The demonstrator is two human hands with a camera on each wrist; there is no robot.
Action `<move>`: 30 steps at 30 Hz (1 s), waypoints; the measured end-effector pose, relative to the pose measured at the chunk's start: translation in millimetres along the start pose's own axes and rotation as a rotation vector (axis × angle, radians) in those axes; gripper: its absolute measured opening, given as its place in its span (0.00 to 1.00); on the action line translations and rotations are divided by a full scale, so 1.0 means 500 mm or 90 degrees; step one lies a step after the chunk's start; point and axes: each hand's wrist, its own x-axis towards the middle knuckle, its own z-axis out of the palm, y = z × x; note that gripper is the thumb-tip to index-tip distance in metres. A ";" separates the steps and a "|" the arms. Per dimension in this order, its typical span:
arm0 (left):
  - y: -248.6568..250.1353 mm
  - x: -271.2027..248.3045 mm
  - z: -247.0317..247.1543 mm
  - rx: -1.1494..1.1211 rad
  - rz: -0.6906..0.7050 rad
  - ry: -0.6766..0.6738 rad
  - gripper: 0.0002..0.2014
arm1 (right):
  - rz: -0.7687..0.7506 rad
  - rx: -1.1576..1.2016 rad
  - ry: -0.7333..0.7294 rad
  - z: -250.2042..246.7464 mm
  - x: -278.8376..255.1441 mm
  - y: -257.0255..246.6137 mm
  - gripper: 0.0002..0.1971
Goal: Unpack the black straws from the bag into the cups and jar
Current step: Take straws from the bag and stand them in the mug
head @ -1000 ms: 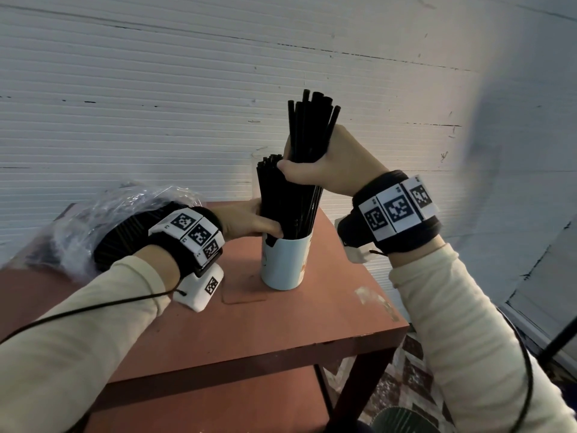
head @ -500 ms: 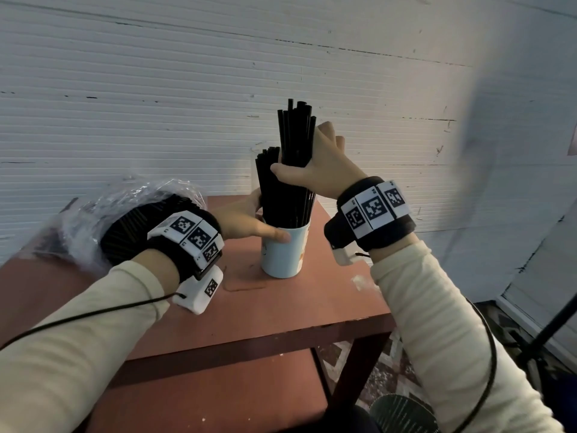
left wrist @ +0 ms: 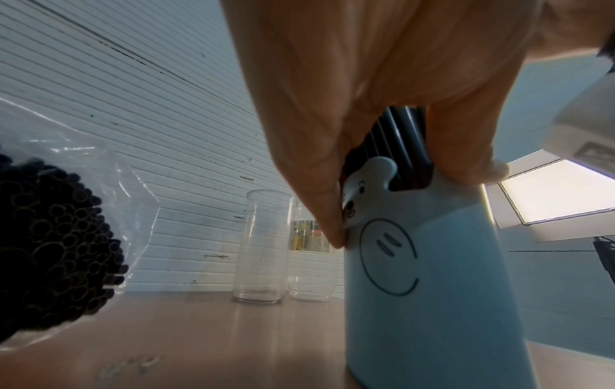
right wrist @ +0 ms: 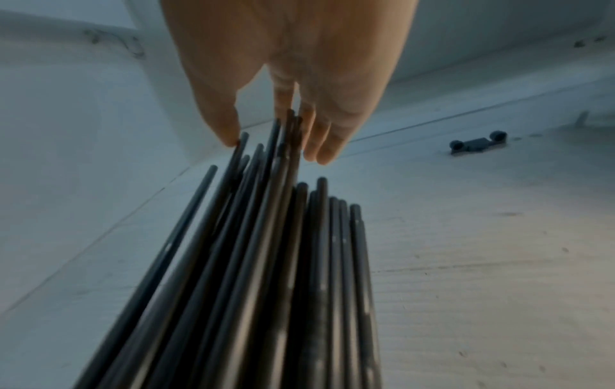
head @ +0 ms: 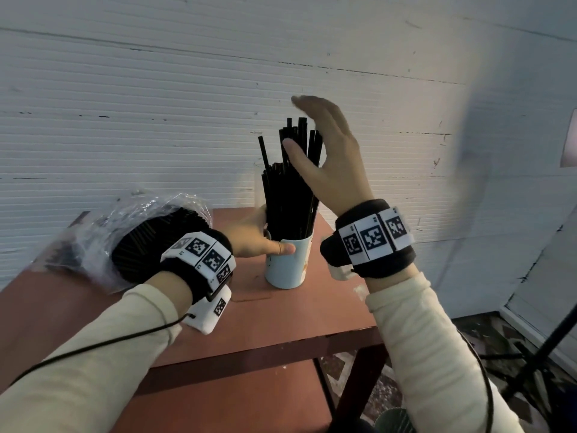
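A light blue cup (head: 288,267) with a bear face (left wrist: 416,263) stands on the table, full of upright black straws (head: 290,195). My left hand (head: 262,242) grips the cup at its rim, thumb on the near side and fingers on the far side (left wrist: 319,200). My right hand (head: 295,121) hovers open above the straws, and its straight fingers (right wrist: 319,142) touch the tips of the tallest straws (right wrist: 266,263). A clear plastic bag (head: 93,232) lies at the left, holding a thick bundle of black straws (left wrist: 56,250).
A clear glass jar (left wrist: 263,247) and a second clear cup (left wrist: 309,268) stand at the back by the white wall. The red-brown table (head: 281,326) ends just right of the blue cup. A dark stand leg (head: 537,354) is on the floor at the right.
My right hand has let go of the bundle of straws, which now stands in the blue cup, and has opened and risen above their tips. The left hand still holds the cup.
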 end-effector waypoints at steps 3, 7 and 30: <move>0.000 -0.002 0.001 0.002 -0.007 0.008 0.59 | -0.034 -0.051 0.030 0.011 0.004 0.016 0.14; 0.001 -0.002 0.003 0.022 -0.025 0.009 0.57 | -0.032 -0.047 0.041 0.013 -0.008 0.044 0.11; 0.000 -0.002 0.006 -0.007 -0.023 0.008 0.52 | 0.015 -0.033 0.006 0.030 -0.064 0.050 0.19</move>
